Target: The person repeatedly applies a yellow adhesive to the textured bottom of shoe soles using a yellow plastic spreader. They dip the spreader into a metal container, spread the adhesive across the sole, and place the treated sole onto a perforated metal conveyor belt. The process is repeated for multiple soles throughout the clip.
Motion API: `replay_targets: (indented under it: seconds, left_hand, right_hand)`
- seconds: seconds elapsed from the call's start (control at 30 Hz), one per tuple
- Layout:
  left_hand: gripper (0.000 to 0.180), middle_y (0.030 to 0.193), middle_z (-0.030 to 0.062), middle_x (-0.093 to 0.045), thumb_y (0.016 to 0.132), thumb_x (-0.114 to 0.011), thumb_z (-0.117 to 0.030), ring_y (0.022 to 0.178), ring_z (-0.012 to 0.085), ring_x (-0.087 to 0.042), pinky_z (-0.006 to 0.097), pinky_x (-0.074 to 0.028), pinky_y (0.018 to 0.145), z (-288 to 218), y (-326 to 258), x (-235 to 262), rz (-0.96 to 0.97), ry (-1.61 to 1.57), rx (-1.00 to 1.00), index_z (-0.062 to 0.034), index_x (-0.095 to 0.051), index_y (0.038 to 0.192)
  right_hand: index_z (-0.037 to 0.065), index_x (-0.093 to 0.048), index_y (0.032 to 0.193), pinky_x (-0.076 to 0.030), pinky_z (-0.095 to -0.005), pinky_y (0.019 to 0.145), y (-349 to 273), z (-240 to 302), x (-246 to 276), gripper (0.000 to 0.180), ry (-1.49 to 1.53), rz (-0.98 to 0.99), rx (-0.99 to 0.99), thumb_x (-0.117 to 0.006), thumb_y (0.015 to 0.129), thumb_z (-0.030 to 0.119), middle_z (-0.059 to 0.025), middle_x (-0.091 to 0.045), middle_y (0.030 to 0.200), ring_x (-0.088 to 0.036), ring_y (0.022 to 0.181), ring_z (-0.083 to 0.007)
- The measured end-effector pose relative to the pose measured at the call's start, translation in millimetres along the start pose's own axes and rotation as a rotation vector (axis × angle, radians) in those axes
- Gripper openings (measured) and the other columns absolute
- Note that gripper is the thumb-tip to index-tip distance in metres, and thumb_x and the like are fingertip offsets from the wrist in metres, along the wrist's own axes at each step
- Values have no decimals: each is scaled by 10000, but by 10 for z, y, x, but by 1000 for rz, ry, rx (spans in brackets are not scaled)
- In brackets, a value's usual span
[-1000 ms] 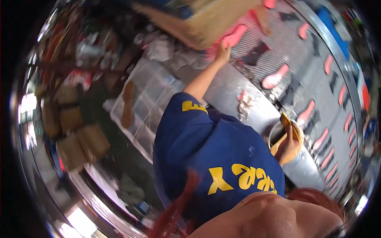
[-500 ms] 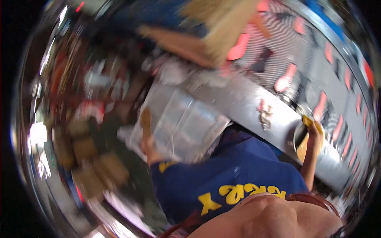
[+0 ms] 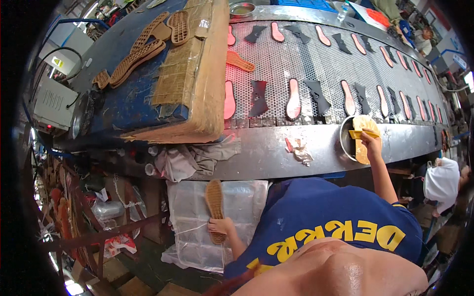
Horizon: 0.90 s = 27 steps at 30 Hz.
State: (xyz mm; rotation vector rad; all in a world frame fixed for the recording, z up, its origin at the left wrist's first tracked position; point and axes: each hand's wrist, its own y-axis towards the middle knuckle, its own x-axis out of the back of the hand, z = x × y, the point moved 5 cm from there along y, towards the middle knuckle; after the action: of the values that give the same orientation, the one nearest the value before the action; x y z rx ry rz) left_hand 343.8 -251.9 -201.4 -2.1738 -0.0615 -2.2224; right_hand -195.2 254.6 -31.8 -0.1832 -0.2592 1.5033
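Note:
My left hand (image 3: 221, 227) is low beside my body and grips a tan ridged shoe sole (image 3: 215, 202) by its lower end, holding it upright in front of a clear plastic bag (image 3: 197, 232). My right hand (image 3: 371, 144) reaches up to the steel edge of the conveyor and is closed on a yellow tool (image 3: 363, 133). The tool rests across another tan sole (image 3: 362, 143) that sits at a round metal pot (image 3: 345, 140). My blue shirt with yellow letters fills the lower middle.
A perforated conveyor belt (image 3: 316, 64) carries several pink insoles and dark cut pieces. A cardboard slab (image 3: 192, 74) with tan soles lies on a blue table at left. Rags (image 3: 187, 158) hang under it. Another person (image 3: 442, 180) stands at right.
My left arm has come down from the table's edge to the plastic bag and now holds a tan sole. My right hand stays at the metal pot.

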Motion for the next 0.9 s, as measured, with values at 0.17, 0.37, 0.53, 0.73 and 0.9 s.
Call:
replay_targets:
  seconds: [0.17,0.37,0.53,0.73,0.9]
  left_hand:
    - [406,1131,234,-456,704,-588,-112,1146,427,-431,537,-257,1081,-122,-21,-142,-25,-70,-106,-4,-462,1075]
    - [433,1165,230,-443,714,-595,-106,1161,428,-395,515,-266,1059,-156,11,-67,23,-38,-15,22,-484,1113]
    - [417,1186,224,-444,692,-615,-94,1157,419,-393,505,-283,1036,-513,-12,407,-24,-68,-238,5,-524,1087]
    - [381,1207,204,-449,717,-607,-72,1125,407,-434,514,-320,999,-1910,-388,1049,50,-321,-647,-8,-534,1086]
    - [345,1175,196,-476,754,-571,-44,1116,403,-462,490,-339,1012,-2635,-431,682,263,-288,-751,1,-517,1092]
  right_hand:
    - [56,-656,1075,-433,-205,559,-178,123,247,264,23,-98,42,-704,819,101,-7,-632,787,-573,628,-92]
    - [71,-678,1058,-444,-223,591,-106,-446,549,238,-32,-266,57,-702,830,134,-22,-657,848,-615,723,-107]
    - [11,-683,1003,-487,-271,709,-69,-861,504,182,-224,-265,160,-683,863,126,-63,-660,887,-615,796,-150]
    - [39,-697,977,-486,-266,683,-92,-868,382,145,-229,-184,161,-669,847,95,-55,-661,861,-614,770,-139]
    - [18,-685,991,-495,-291,742,-14,-837,284,162,-280,-189,252,-663,852,97,-84,-676,900,-638,829,-177]
